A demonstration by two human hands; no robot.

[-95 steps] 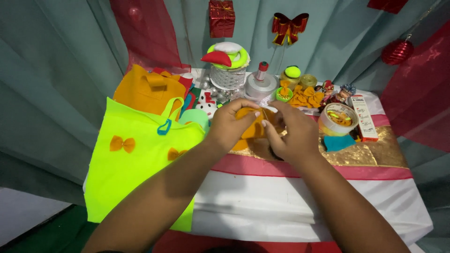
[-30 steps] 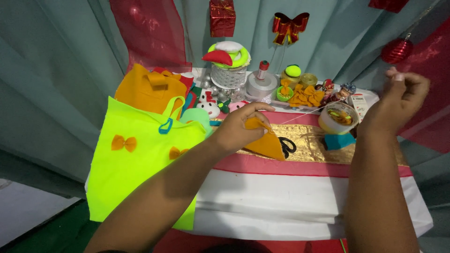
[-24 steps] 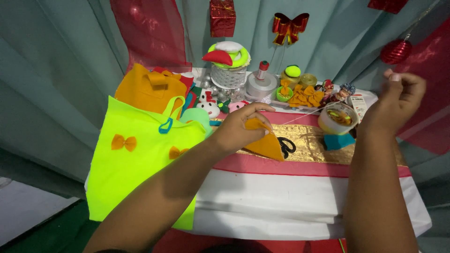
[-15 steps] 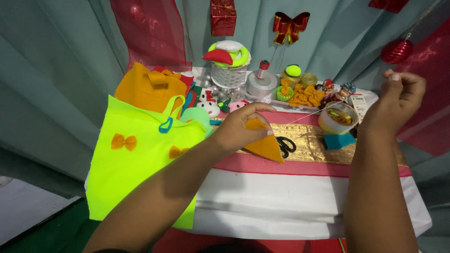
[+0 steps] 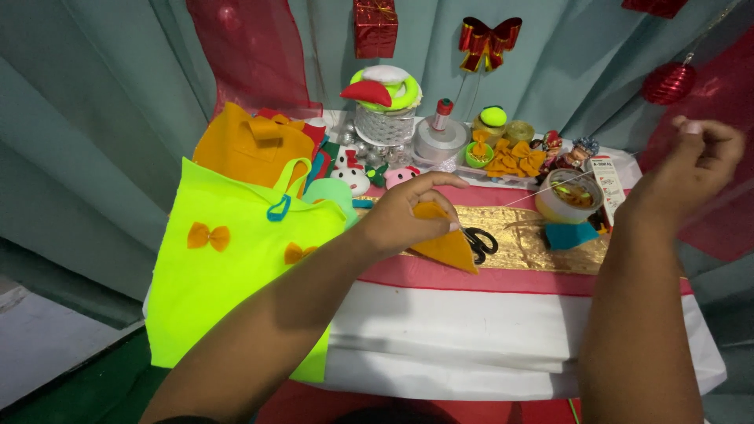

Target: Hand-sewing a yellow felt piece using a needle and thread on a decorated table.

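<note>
Left hand (image 5: 400,216) pinches an orange felt piece (image 5: 445,245) over the worktop (image 5: 471,314); raised right hand (image 5: 691,169), grip clenched, pulls a taut thread (image 5: 542,188).

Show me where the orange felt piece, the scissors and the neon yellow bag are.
orange felt piece (image 5: 449,247), head view, on its lower pointed part below the left hand's fingers.
scissors (image 5: 479,242), head view, on the black handle loops.
neon yellow bag (image 5: 236,275), head view, on the flat front panel.
</note>
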